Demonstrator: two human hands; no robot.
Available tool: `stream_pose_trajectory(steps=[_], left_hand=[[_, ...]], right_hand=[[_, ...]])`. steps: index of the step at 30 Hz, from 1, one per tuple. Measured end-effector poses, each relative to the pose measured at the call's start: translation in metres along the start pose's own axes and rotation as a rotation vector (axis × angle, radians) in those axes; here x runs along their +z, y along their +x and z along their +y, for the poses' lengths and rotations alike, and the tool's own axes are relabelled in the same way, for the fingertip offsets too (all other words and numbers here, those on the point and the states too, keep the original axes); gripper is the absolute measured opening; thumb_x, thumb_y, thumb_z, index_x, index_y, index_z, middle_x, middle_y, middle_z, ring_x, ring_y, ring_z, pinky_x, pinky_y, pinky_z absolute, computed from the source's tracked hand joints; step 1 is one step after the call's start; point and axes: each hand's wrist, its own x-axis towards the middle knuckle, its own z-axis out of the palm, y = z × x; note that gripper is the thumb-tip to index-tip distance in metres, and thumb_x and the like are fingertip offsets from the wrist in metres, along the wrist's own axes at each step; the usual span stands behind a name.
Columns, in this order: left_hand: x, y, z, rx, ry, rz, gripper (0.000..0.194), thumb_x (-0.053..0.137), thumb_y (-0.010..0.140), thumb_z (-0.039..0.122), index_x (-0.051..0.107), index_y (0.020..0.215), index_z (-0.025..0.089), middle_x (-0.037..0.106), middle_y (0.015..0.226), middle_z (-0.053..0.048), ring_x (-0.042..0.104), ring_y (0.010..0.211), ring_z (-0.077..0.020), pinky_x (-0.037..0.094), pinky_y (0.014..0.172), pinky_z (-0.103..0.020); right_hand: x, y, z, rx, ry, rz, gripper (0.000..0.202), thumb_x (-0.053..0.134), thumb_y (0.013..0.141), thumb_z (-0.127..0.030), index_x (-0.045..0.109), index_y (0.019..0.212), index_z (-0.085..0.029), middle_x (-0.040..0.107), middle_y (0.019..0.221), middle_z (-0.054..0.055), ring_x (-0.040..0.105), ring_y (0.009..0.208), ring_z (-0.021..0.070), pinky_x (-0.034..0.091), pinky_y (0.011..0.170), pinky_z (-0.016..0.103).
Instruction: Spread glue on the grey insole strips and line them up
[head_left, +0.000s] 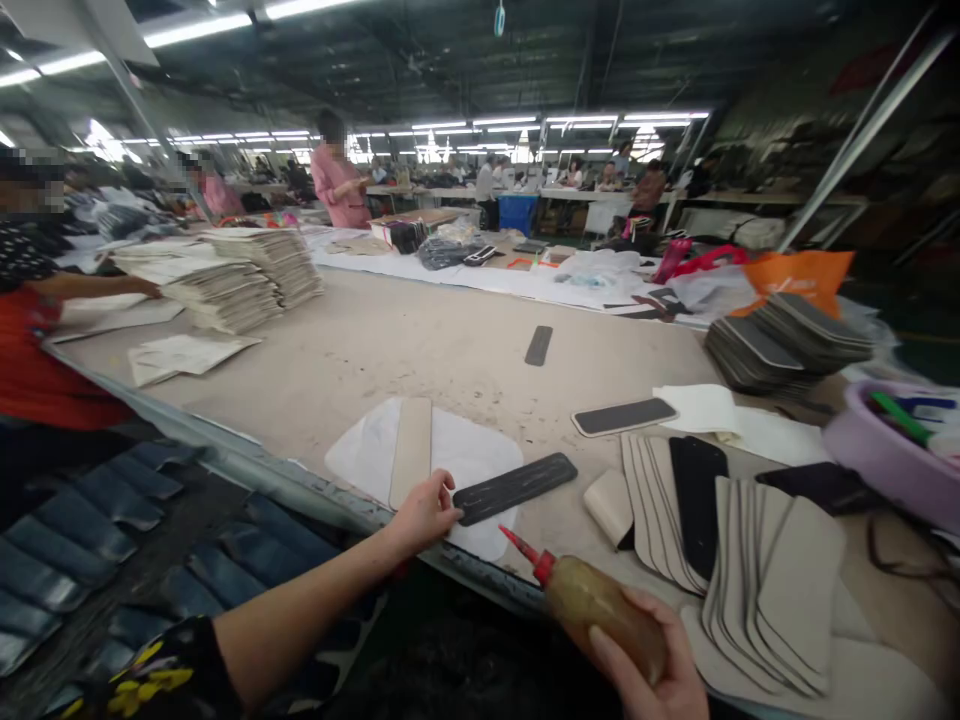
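My left hand (pixel 426 513) pinches the near left end of a dark rounded strip (pixel 517 487), which has pale streaks along its top. Beneath the strip lies a white sheet (pixel 480 440), and a beige strip (pixel 412 450) rests on that sheet just beyond my fingers. My right hand (pixel 652 655) is wrapped around a squeeze bottle (pixel 600 610) of brownish stuff, its red nozzle tilted up and left, close to the strip but apart from it. Beside the bottle, beige rounded pieces (pixel 780 580) lie fanned out, with a black piece (pixel 697 500) among others to their left.
Dark stacked pieces (pixel 787 340) and a purple basin (pixel 885 450) stand at the right. A dark-centred strip (pixel 624 416) and a small dark piece (pixel 538 345) lie farther back. Tall pale stacks (pixel 225 275) stand at the left near a person in red (pixel 37 350).
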Motion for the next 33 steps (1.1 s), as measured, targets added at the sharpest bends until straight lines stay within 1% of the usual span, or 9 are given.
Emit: stream_pose_trajectory(steps=[1, 3, 6, 8, 10, 13, 18, 21, 33], left_hand=[[-0.002, -0.001, -0.002, 0.044, 0.051, 0.010, 0.027, 0.059, 0.076, 0.020, 0.044, 0.099, 0.020, 0.055, 0.073, 0.005, 0.056, 0.054, -0.0094, 0.043, 0.056, -0.022], [-0.006, -0.003, -0.007, 0.228, 0.183, 0.051, 0.024, 0.055, 0.081, 0.021, 0.051, 0.104, 0.019, 0.057, 0.086, -0.001, 0.058, 0.068, -0.0120, 0.047, 0.067, -0.026], [-0.007, -0.008, -0.015, 0.539, 0.345, 0.038, 0.021, 0.047, 0.089, 0.022, 0.061, 0.104, 0.019, 0.057, 0.100, -0.007, 0.057, 0.089, -0.0172, 0.047, 0.081, -0.031], [-0.004, -0.011, -0.019, 0.625, 0.414, -0.006, 0.021, 0.045, 0.090, 0.023, 0.064, 0.100, 0.019, 0.058, 0.097, -0.008, 0.055, 0.091, -0.0181, 0.047, 0.082, -0.031], [-0.002, -0.013, -0.022, 0.653, 0.446, -0.023, 0.023, 0.044, 0.091, 0.021, 0.065, 0.100, 0.019, 0.059, 0.094, -0.007, 0.054, 0.088, -0.0175, 0.046, 0.080, -0.031], [-0.001, -0.014, -0.026, 0.692, 0.428, 0.001, 0.025, 0.041, 0.092, 0.018, 0.065, 0.101, 0.019, 0.060, 0.095, -0.007, 0.053, 0.087, -0.0170, 0.045, 0.081, -0.030], [-0.001, -0.012, -0.032, 0.764, 0.371, 0.054, 0.024, 0.042, 0.092, 0.016, 0.065, 0.101, 0.018, 0.062, 0.097, -0.007, 0.053, 0.085, -0.0160, 0.044, 0.080, -0.029], [0.000, -0.011, -0.034, 0.779, 0.360, 0.054, 0.024, 0.043, 0.091, 0.015, 0.064, 0.103, 0.017, 0.062, 0.095, -0.007, 0.052, 0.084, -0.0158, 0.044, 0.080, -0.029], [0.000, -0.010, -0.035, 0.751, 0.330, 0.030, 0.023, 0.045, 0.091, 0.015, 0.064, 0.103, 0.018, 0.059, 0.094, -0.008, 0.051, 0.085, -0.0160, 0.047, 0.078, -0.029]], right_hand=[[0.007, -0.001, 0.001, -0.017, -0.013, -0.008, 0.061, 0.077, 0.061, -0.046, 0.050, 0.109, -0.018, 0.059, 0.111, 0.008, 0.061, 0.096, 0.0226, 0.052, 0.079, 0.027], [0.019, 0.001, 0.004, -0.104, -0.062, -0.028, 0.057, 0.075, 0.065, -0.043, 0.050, 0.110, -0.019, 0.058, 0.113, 0.008, 0.060, 0.098, 0.0230, 0.052, 0.081, 0.029], [0.034, 0.010, 0.011, -0.409, -0.223, -0.053, 0.046, 0.074, 0.068, -0.035, 0.053, 0.106, -0.019, 0.055, 0.109, 0.008, 0.056, 0.100, 0.0231, 0.049, 0.086, 0.035], [0.043, 0.019, 0.015, -0.606, -0.344, -0.080, 0.039, 0.071, 0.072, -0.031, 0.054, 0.106, -0.019, 0.053, 0.108, 0.009, 0.053, 0.103, 0.0234, 0.046, 0.088, 0.038], [0.051, 0.025, 0.015, -0.711, -0.436, -0.126, 0.036, 0.068, 0.077, -0.028, 0.053, 0.108, -0.020, 0.051, 0.109, 0.009, 0.051, 0.104, 0.0234, 0.045, 0.088, 0.039], [0.061, 0.029, 0.013, -0.791, -0.538, -0.202, 0.032, 0.065, 0.080, -0.025, 0.052, 0.109, -0.019, 0.050, 0.109, 0.010, 0.050, 0.104, 0.0236, 0.044, 0.087, 0.041], [0.072, 0.029, 0.013, -0.866, -0.631, -0.310, 0.031, 0.062, 0.083, -0.022, 0.050, 0.111, -0.019, 0.048, 0.109, 0.011, 0.048, 0.105, 0.0230, 0.045, 0.088, 0.042], [0.072, 0.032, 0.014, -0.893, -0.669, -0.322, 0.029, 0.059, 0.084, -0.020, 0.051, 0.111, -0.019, 0.047, 0.110, 0.011, 0.048, 0.105, 0.0226, 0.046, 0.088, 0.041], [0.036, 0.078, 0.004, -0.981, -0.889, 0.052, 0.027, 0.060, 0.084, -0.031, 0.055, 0.106, -0.016, 0.050, 0.105, 0.013, 0.051, 0.102, 0.0260, 0.050, 0.083, 0.046]])
